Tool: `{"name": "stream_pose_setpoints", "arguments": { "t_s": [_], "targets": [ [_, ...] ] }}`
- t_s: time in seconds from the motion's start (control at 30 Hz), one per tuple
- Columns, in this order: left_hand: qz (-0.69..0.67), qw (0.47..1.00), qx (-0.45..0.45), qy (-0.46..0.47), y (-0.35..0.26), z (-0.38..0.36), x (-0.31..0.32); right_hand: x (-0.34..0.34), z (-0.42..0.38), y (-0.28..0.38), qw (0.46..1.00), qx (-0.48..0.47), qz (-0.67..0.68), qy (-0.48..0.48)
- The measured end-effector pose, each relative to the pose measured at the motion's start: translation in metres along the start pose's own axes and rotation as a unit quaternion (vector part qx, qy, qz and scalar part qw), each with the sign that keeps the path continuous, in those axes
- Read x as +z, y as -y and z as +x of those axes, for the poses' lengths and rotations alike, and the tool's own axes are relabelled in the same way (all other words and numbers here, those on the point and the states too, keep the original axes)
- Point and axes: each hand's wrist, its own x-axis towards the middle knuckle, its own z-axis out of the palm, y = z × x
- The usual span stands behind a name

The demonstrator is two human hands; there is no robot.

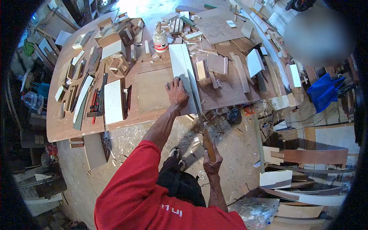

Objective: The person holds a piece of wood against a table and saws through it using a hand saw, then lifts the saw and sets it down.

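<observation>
A long white board [178,57] lies on the wooden table, its near end reaching the front edge, with a thin line running lengthwise along it. My left hand [177,94] presses on this board from above, fingers apart and slightly bent. In my right hand [212,163] is the wooden handle of a handsaw [207,142], gripped below the table's front edge. The saw's narrow blade points up and away from me, overlapping the board's right side near its front end. A flat brown panel [153,92] sits just left of the board.
A white glue jar [160,41] with a brush stands behind the board. Wood offcuts [178,25] crowd the back of the table [61,119]. To the left are a white panel [114,101] and several tools. Stacked boards [314,156] and a blue bag [324,92] lie at right.
</observation>
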Motion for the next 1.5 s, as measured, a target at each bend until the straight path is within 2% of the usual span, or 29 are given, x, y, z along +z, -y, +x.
{"name": "stream_pose_setpoints", "arguments": {
  "t_s": [0.07, 0.23, 0.3, 0.33, 0.4, 0.47, 0.6, 0.77, 0.8, 0.87, 1.1, 1.17, 1.3, 1.4, 1.5],
  "targets": [
    [0.004, 1.0, 0.03, 0.003, 0.004, -0.002, -0.003, 0.001, 0.0, 0.005, 0.999, -0.047, 0.011, -0.017],
    [0.032, 0.991, 0.13, 0.02, 0.023, -0.015, -0.011, -0.001, -0.001, 0.013, 0.999, -0.03, 0.037, -0.015],
    [0.053, 0.982, 0.172, 0.063, 0.024, -0.023, -0.023, -0.001, -0.001, 0.014, 0.999, -0.026, 0.037, -0.011],
    [0.053, 0.981, 0.175, 0.063, 0.024, -0.022, -0.027, 0.0, -0.002, 0.013, 0.999, -0.008, 0.038, -0.006],
    [0.021, 0.972, 0.177, 0.153, 0.026, -0.018, -0.036, 0.002, -0.002, 0.004, 0.999, 0.008, 0.04, 0.002],
    [0.027, 0.967, 0.183, 0.177, 0.028, -0.014, -0.04, 0.004, 0.002, -0.011, 0.999, -0.015, 0.013, 0.029],
    [0.047, 0.95, 0.21, 0.227, 0.032, -0.009, -0.044, 0.01, 0.01, 0.01, 0.997, -0.065, 0.039, 0.003],
    [0.087, 0.949, 0.201, 0.229, 0.024, -0.003, -0.049, 0.012, 0.026, -0.009, 0.984, -0.166, 0.063, -0.016],
    [0.097, 0.948, 0.2, 0.227, 0.021, -0.004, -0.049, 0.007, 0.025, -0.004, 0.984, -0.167, 0.064, -0.014],
    [0.116, 0.948, 0.191, 0.227, 0.017, -0.001, -0.044, -0.008, 0.026, 0.015, 0.994, -0.083, 0.03, 0.063],
    [0.108, 0.949, 0.198, 0.223, 0.015, -0.004, -0.043, -0.016, 0.036, -0.011, 0.991, -0.106, 0.018, 0.082],
    [0.128, 0.946, 0.181, 0.234, 0.006, -0.004, -0.05, -0.014, 0.036, -0.012, 0.986, -0.157, 0.011, 0.058],
    [0.187, 0.936, 0.141, 0.262, -0.011, -0.005, -0.055, -0.017, 0.033, 0.004, 0.988, -0.141, 0.041, 0.052],
    [0.17, 0.936, 0.151, 0.268, -0.007, -0.004, -0.053, -0.01, 0.036, -0.007, 0.992, -0.12, 0.002, 0.033],
    [0.168, 0.936, 0.155, 0.269, -0.003, -0.006, -0.055, -0.002, 0.038, -0.012, 0.985, -0.171, 0.018, 0.013]
  ]
}}
